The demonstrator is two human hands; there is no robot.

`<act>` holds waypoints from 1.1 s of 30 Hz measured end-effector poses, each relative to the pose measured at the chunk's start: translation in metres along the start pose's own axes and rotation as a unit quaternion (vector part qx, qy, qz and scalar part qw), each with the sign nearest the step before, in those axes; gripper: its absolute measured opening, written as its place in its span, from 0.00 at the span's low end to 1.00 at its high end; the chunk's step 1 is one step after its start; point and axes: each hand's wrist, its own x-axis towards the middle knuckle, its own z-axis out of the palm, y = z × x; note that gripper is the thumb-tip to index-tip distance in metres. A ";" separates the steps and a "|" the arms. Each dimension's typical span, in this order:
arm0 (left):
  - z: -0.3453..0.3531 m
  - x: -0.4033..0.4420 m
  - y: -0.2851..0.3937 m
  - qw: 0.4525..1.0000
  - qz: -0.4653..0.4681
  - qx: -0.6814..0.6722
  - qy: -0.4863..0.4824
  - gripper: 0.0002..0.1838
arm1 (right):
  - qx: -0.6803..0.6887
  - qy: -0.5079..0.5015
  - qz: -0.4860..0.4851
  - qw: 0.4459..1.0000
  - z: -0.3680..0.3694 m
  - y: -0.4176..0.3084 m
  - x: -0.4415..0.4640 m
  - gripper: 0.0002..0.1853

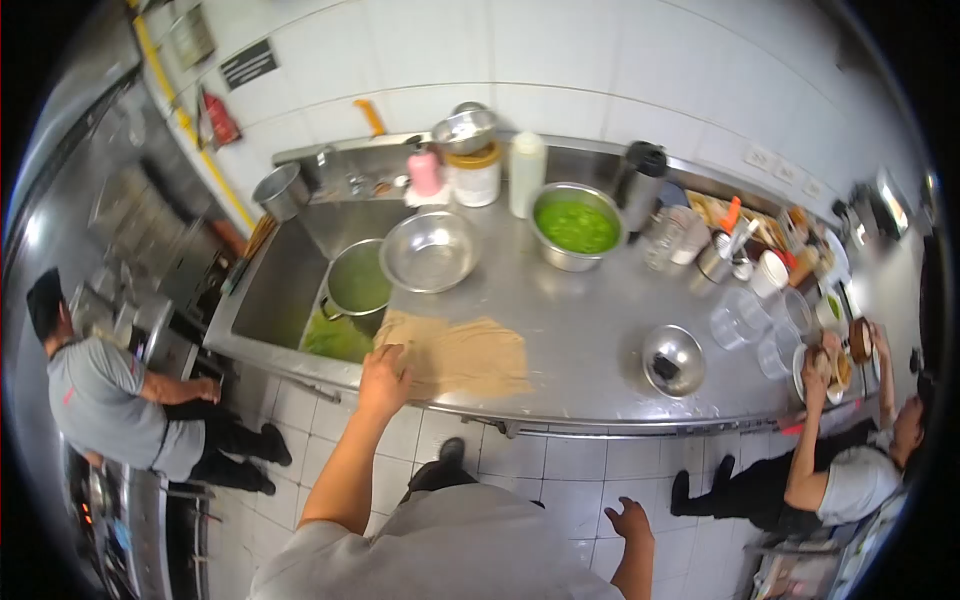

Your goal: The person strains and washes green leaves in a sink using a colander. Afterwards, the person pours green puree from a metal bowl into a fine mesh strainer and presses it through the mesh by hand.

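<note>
My left hand (385, 378) rests on the left edge of a tan cloth (465, 355), which lies spread on the steel counter beside the sink; whether its fingers grip the cloth is hard to see. Low over the floor tiles, my right hand (628, 518) hangs with fingers apart and holds nothing. An empty metal bowl (430, 251) stands behind the cloth. In the sink sits a pot (360, 278) with green liquid, beside green matter on the sink bottom. A larger bowl of green food (577, 225) is further back on the counter.
A small bowl (673, 361) with something dark stands right of centre, near clear containers (740, 317). A pink bottle (424, 172), a white bottle (527, 175) and a dark flask (641, 185) line the back. One person (130, 400) stands left; another (835, 480) handles food at right.
</note>
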 end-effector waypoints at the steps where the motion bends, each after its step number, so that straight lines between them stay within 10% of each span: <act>1: 0.000 -0.008 -0.018 1.000 -0.014 -0.002 0.007 0.24 | -0.017 0.022 -0.051 0.998 -0.001 -0.021 0.010 0.39; 4: 0.007 -0.022 -0.083 0.988 0.002 -0.008 -0.151 0.22 | -0.027 0.069 -0.139 0.988 -0.013 -0.104 0.008 0.35; 9: -0.004 -0.044 -0.114 0.991 0.089 -0.069 -0.068 0.19 | 0.078 0.040 -0.223 0.971 -0.035 -0.271 -0.029 0.18; 15: -0.036 -0.038 -0.164 0.979 0.138 -0.102 -0.114 0.15 | 0.116 0.413 -0.376 0.822 -0.010 -0.440 -0.055 0.10; 20: -0.058 -0.006 -0.187 0.961 0.143 -0.154 -0.181 0.11 | 0.004 0.285 -0.281 0.916 0.000 -0.450 -0.061 0.18; 26: -0.044 0.016 -0.171 0.952 0.165 -0.207 -0.151 0.11 | 0.069 0.425 -0.210 0.878 0.022 -0.376 -0.089 0.23; 33: -0.010 0.051 -0.043 0.920 0.296 -0.180 -0.184 0.25 | 0.032 0.311 0.001 0.950 0.054 -0.263 -0.118 0.32</act>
